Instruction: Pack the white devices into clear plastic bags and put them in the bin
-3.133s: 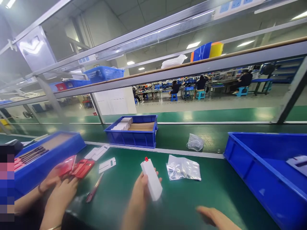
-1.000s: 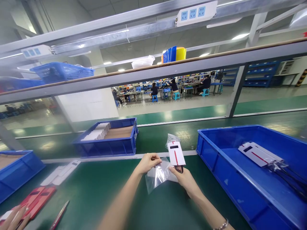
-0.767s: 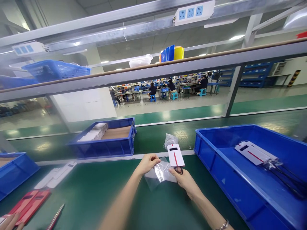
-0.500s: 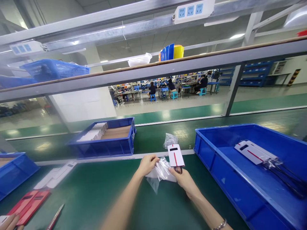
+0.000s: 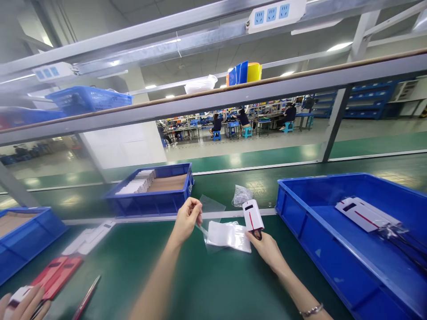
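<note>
The right hand (image 5: pixel 266 250), nearly closed, gripped a red-striped white device (image 5: pixel 252 216) by its corded end, probably to leave its face uncovered; the left hand (image 5: pixel 186 218) pinched a clear plastic sheet (image 5: pixel 212 206), seemingly to part it from the bags (image 5: pixel 228 235) lying between both.

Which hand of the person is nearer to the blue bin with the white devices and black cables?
Right. The right hand, holding a white device, is just left of the blue bin; the left hand, pinching a clear bag, is farther left.
</note>
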Demonstrator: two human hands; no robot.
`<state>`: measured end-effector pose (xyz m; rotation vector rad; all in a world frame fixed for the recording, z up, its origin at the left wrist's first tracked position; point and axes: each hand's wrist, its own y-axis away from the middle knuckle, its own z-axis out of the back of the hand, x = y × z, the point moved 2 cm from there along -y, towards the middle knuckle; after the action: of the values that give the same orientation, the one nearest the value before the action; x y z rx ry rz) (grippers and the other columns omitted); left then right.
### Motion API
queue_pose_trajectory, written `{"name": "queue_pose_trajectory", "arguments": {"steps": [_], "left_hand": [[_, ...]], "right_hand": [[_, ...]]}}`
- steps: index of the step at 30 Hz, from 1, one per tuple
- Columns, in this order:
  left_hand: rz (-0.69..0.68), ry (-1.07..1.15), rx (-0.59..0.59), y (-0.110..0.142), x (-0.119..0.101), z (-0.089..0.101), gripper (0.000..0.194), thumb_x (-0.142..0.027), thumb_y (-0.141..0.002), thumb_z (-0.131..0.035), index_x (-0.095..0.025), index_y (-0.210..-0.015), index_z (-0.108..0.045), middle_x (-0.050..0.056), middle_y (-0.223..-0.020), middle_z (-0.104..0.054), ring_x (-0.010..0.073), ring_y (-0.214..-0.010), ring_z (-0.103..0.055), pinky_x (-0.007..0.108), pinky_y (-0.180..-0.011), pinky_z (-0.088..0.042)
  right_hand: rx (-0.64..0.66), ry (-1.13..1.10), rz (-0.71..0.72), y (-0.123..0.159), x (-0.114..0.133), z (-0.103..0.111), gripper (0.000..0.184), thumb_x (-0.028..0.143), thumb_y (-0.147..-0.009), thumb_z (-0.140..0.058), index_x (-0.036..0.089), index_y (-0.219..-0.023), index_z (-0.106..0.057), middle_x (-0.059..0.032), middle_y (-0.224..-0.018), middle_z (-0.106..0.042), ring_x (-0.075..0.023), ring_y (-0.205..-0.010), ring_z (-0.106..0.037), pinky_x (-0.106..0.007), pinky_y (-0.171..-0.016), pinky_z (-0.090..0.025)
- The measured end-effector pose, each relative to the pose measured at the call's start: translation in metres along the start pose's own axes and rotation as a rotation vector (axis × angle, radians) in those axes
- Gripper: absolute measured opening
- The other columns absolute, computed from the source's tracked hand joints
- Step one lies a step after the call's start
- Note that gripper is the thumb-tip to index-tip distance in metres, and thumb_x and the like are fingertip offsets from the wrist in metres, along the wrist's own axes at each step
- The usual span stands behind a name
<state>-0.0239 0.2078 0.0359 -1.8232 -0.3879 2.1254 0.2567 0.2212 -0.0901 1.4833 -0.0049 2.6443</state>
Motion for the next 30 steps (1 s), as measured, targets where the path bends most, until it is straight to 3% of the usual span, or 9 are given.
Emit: {"name": "queue_pose_trajectory", "arguments": {"steps": [4, 8, 10, 12, 16, 18, 22, 30], "left_hand": [[-0.034, 0.005, -0.097, 0.017, -0.035, 0.014, 0.027, -0.048, -0.096, -0.051, -0.022, -0.091, -0.047, -0.007, -0.07, -0.046, 0.0029, -0.042, -0.032, 0.017, -0.039, -0.023], [-0.045, -0.101, -0.007, 0.038, -0.05, 0.003, 0.023, -0.041, -0.097, -0.052, -0.02, -0.089, -0.051, -0.004, -0.075, -0.049, 0.0056, -0.055, -0.041, 0.018, -0.049, -0.03], [-0.04, -0.164, 0.071, 0.049, -0.051, -0.01, 0.022, -0.039, -0.098, -0.05, -0.019, -0.088, -0.051, -0.003, -0.076, -0.05, 0.0078, -0.061, -0.045, 0.019, -0.054, -0.033], [-0.028, -0.197, 0.122, 0.06, -0.05, -0.022, 0.022, -0.038, -0.099, -0.048, -0.019, -0.088, -0.051, -0.003, -0.076, -0.05, 0.0087, -0.063, -0.045, 0.021, -0.057, -0.034], [0.001, -0.218, 0.156, 0.077, -0.049, -0.038, 0.022, -0.036, -0.099, -0.047, -0.018, -0.087, -0.051, -0.003, -0.074, -0.05, 0.0089, -0.061, -0.043, 0.022, -0.057, -0.033], [0.063, -0.174, 0.177, 0.083, -0.05, -0.041, 0.021, -0.038, -0.095, -0.055, -0.018, -0.088, -0.054, -0.003, -0.073, -0.052, 0.0095, -0.061, -0.045, 0.022, -0.057, -0.035], [0.268, 0.038, 0.269, 0.089, -0.052, -0.043, 0.029, -0.042, -0.081, -0.072, -0.015, -0.084, -0.06, 0.0, -0.071, -0.06, 0.0115, -0.058, -0.054, 0.023, -0.056, -0.044], [0.286, 0.131, 0.272, 0.094, -0.048, -0.042, 0.036, -0.047, -0.082, -0.071, -0.014, -0.071, -0.061, 0.002, -0.062, -0.063, 0.0104, -0.052, -0.054, 0.022, -0.054, -0.044]], "right_hand": [[-0.07, -0.062, 0.033, 0.006, 0.016, 0.011, 0.026, 0.041, -0.095, -0.064, 0.015, -0.094, -0.067, 0.0012, -0.093, -0.069, -0.0189, -0.081, -0.067, -0.034, -0.072, -0.056], [-0.027, -0.256, 0.11, 0.032, 0.05, 0.019, 0.053, 0.062, -0.097, -0.046, 0.014, -0.101, -0.067, 0.004, -0.067, -0.06, -0.0115, -0.05, -0.054, -0.026, -0.048, -0.043], [0.028, -0.323, 0.158, 0.051, 0.072, 0.024, 0.066, 0.071, -0.092, -0.043, 0.013, -0.106, -0.069, 0.0034, -0.062, -0.058, -0.0118, -0.046, -0.049, -0.026, -0.044, -0.037], [0.088, -0.354, 0.2, 0.073, 0.093, 0.029, 0.067, 0.074, -0.084, -0.054, 0.013, -0.105, -0.072, 0.0003, -0.065, -0.063, -0.0148, -0.052, -0.055, -0.027, -0.047, -0.04], [0.196, -0.351, 0.261, 0.106, 0.121, 0.035, 0.045, 0.059, -0.075, -0.073, 0.017, -0.092, -0.078, -0.0046, -0.082, -0.075, -0.0241, -0.08, -0.067, -0.029, -0.068, -0.051], [0.217, -0.337, 0.276, 0.115, 0.126, 0.034, 0.039, 0.055, -0.077, -0.073, 0.018, -0.087, -0.078, -0.0035, -0.081, -0.075, -0.0251, -0.082, -0.067, -0.029, -0.072, -0.051], [0.194, -0.314, 0.275, 0.123, 0.125, 0.03, 0.04, 0.057, -0.076, -0.071, 0.017, -0.076, -0.075, -0.0012, -0.067, -0.07, -0.0218, -0.067, -0.064, -0.028, -0.061, -0.05], [0.217, -0.323, 0.285, 0.132, 0.121, 0.028, 0.044, 0.059, -0.078, -0.067, 0.019, -0.093, -0.077, -0.0029, -0.069, -0.072, -0.0265, -0.075, -0.067, -0.03, -0.063, -0.055]]}}
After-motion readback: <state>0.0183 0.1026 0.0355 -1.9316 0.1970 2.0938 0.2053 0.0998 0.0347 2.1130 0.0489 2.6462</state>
